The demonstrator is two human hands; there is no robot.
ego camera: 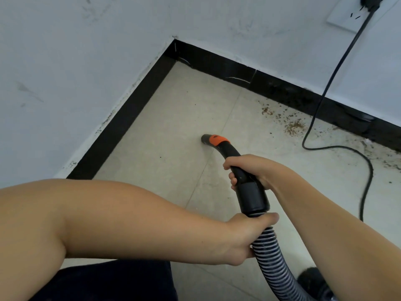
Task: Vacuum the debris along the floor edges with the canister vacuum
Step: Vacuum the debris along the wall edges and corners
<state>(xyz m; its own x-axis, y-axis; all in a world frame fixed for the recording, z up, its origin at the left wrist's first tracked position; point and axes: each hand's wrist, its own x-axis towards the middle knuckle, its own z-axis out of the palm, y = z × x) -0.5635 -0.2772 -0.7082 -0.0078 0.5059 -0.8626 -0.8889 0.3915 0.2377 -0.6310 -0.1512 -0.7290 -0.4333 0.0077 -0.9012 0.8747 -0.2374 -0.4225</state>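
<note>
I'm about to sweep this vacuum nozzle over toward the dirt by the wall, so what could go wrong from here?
1. The black power cord hangs from the wall outlet and loops across the floor right beside the brown debris; the nozzle could snag it or tug the plug.
2. The left hand holds the ribbed hose at its joint with the handle; twisting might loosen it.
3. The right hand holds the nozzle away from the baseboard, so edge dirt may be missed.

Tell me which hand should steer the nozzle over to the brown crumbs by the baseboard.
Right. The right hand grips the rigid handle nearest the nozzle, on the debris side; the left hand only holds the hose.
</note>
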